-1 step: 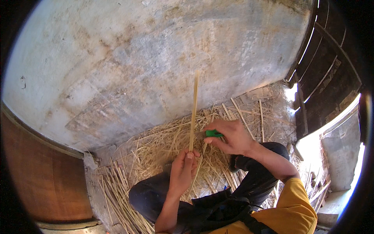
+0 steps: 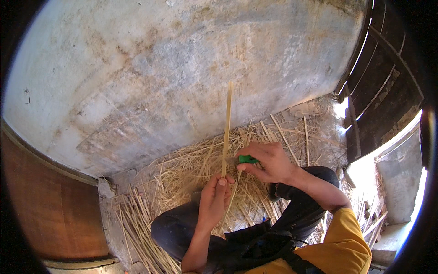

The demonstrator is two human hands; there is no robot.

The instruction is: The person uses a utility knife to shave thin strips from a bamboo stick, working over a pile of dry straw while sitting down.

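My left hand (image 2: 213, 201) is closed with its thumb pressed on a long, pale bamboo strip (image 2: 227, 130), which stands nearly upright before the wall. In my right hand (image 2: 269, 162) is a green-handled knife (image 2: 247, 159), gripped between thumb and fingers. Its short greyish blade is blurred and points left, close beside the strip; whether it touches cannot be made out. A thinner strip (image 2: 234, 194) slants down from near the right fingertips past the left hand.
Loose shavings (image 2: 182, 176) cover the floor between my bent legs and the stained wall (image 2: 173, 77). Several thin sticks (image 2: 141, 228) lie in a bundle at the lower left. A brown wooden panel (image 2: 50, 201) stands left; dark boards (image 2: 383, 86) rise at the right.
My right hand and the knife have shifted very slightly to the left and down. My left hand and the bamboo strip stay in place.
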